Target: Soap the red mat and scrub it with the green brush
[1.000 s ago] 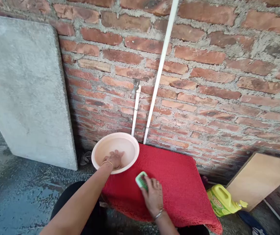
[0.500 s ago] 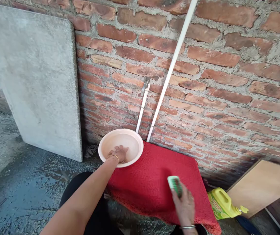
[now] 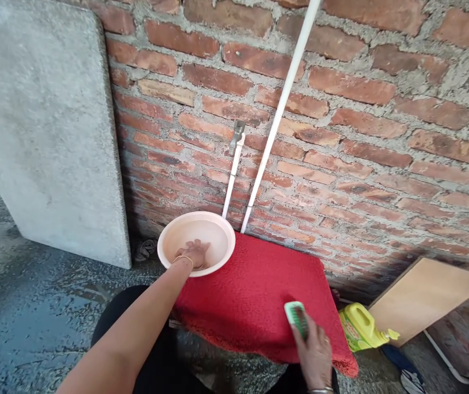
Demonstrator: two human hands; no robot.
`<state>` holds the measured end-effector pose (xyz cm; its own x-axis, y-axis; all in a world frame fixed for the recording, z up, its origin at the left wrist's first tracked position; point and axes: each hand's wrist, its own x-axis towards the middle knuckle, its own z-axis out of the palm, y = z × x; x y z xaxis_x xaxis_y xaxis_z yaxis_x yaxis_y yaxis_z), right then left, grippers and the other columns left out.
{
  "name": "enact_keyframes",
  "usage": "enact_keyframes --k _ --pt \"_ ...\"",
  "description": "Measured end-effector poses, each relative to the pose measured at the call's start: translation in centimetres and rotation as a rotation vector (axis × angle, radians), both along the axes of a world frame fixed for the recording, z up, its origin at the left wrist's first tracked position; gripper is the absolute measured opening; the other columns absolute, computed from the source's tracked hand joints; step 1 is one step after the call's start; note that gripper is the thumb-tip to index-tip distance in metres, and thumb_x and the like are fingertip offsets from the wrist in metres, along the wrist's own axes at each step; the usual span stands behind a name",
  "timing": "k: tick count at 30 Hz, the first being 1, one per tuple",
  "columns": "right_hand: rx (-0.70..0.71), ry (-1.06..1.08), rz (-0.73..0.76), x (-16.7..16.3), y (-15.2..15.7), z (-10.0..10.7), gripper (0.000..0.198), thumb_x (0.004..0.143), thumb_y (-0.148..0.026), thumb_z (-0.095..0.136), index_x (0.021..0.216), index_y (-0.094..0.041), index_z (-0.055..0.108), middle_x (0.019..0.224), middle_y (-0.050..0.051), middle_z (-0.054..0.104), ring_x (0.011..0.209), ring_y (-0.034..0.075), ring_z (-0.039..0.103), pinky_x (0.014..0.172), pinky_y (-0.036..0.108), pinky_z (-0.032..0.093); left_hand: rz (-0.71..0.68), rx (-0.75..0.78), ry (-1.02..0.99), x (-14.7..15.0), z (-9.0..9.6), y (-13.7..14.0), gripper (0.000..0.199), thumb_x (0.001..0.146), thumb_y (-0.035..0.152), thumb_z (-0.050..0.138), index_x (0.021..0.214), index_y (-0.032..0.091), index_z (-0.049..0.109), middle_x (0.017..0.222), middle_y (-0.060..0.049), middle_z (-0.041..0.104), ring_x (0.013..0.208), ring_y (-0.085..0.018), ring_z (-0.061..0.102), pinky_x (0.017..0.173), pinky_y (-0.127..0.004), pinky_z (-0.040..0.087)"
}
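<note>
My left hand (image 3: 193,253) reaches into a pale pink plastic basin (image 3: 229,253), its fingers spread in the cloudy water. The basin stands at the back left corner of a red shaggy mat (image 3: 254,273), which lies over a raised surface whose make is hidden. Over the right part of the mat, my right hand (image 3: 317,350) is closed around a green and white scrubbing brush (image 3: 294,313). Part of the brush is covered by my fingers, and whether its underside touches the mat I cannot tell.
Behind the mat rises a brick wall (image 3: 361,120) with a white pipe (image 3: 279,109) and a tap (image 3: 237,134). A grey slab (image 3: 53,131) leans at left above wet floor (image 3: 53,306). At right are a yellow jug (image 3: 363,328), a tan board (image 3: 427,295) and a slipper (image 3: 406,369).
My right hand and the brush have shifted slightly right and toward me across the mat. The left hand stays in the basin. The whole view has turned a little to the right.
</note>
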<state>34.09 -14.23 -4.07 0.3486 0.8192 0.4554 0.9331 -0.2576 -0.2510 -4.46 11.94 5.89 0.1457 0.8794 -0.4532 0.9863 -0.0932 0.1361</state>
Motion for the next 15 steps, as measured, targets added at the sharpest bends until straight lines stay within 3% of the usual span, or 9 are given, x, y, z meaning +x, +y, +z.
enact_keyframes --k 2,4,6,8,10,13,15 --pt "-0.017 -0.018 -0.222 4.5 -1.6 0.6 0.091 0.087 -0.085 0.017 0.129 -0.019 0.064 0.093 0.018 0.069 0.079 0.034 0.066 0.074 0.049 0.052 0.009 -0.010 -0.007 0.1 -0.1 0.1 0.092 0.073 0.044 0.069 0.156 0.040 0.030 0.156 -0.017 0.029 0.141 -0.049 0.024 0.092 -0.075 0.043" --pt "-0.032 -0.005 -0.387 6.6 -2.3 1.2 0.099 0.081 -0.090 0.017 0.134 -0.019 0.061 0.091 0.018 0.069 0.073 0.036 0.066 0.068 0.051 0.051 0.012 -0.011 -0.010 0.1 -0.2 0.1 0.092 0.073 0.043 0.069 0.156 0.041 0.030 0.156 -0.017 0.029 0.142 -0.050 0.022 0.090 -0.076 0.043" --pt "-0.016 0.045 -0.371 6.0 -1.4 1.6 0.099 0.079 -0.091 0.022 0.135 -0.019 0.059 0.094 0.018 0.070 0.077 0.037 0.067 0.071 0.051 0.052 0.008 -0.005 -0.013 0.1 -0.2 0.2 0.092 0.073 0.043 0.069 0.156 0.041 0.030 0.157 -0.017 0.029 0.143 -0.050 0.022 0.091 -0.076 0.042" --pt "0.005 0.125 -0.175 2.6 0.9 1.9 0.088 0.083 -0.086 0.029 0.133 -0.019 0.060 0.100 0.017 0.070 0.088 0.034 0.068 0.079 0.049 0.053 0.006 -0.007 -0.015 0.1 -0.2 0.2 0.093 0.073 0.044 0.070 0.156 0.041 0.028 0.158 -0.016 0.027 0.144 -0.048 0.022 0.094 -0.074 0.042" --pt "-0.017 0.202 0.088 -2.9 3.7 2.1 0.071 0.089 -0.076 0.038 0.130 -0.023 0.062 0.107 0.013 0.071 0.097 0.030 0.067 0.087 0.045 0.052 0.009 -0.020 -0.012 0.1 -0.1 0.2 0.095 0.072 0.044 0.070 0.157 0.041 0.028 0.160 -0.016 0.025 0.145 -0.048 0.021 0.096 -0.074 0.041" --pt "-0.127 0.205 0.442 -11.9 7.4 2.6 0.045 0.094 -0.056 0.050 0.130 -0.032 0.063 0.119 0.007 0.069 0.108 0.025 0.063 0.098 0.040 0.048 0.009 -0.022 -0.002 0.0 -0.1 0.1 0.095 0.071 0.044 0.071 0.156 0.041 0.028 0.161 -0.016 0.024 0.146 -0.049 0.019 0.096 -0.075 0.040" --pt "-0.215 0.162 0.588 -16.9 9.0 3.0 0.041 0.092 -0.046 0.058 0.132 -0.036 0.062 0.121 0.005 0.067 0.111 0.024 0.061 0.102 0.040 0.045 0.003 -0.010 -0.003 -0.1 -0.2 0.1 0.094 0.071 0.045 0.070 0.156 0.042 0.029 0.160 -0.016 0.026 0.145 -0.049 0.020 0.095 -0.075 0.041"
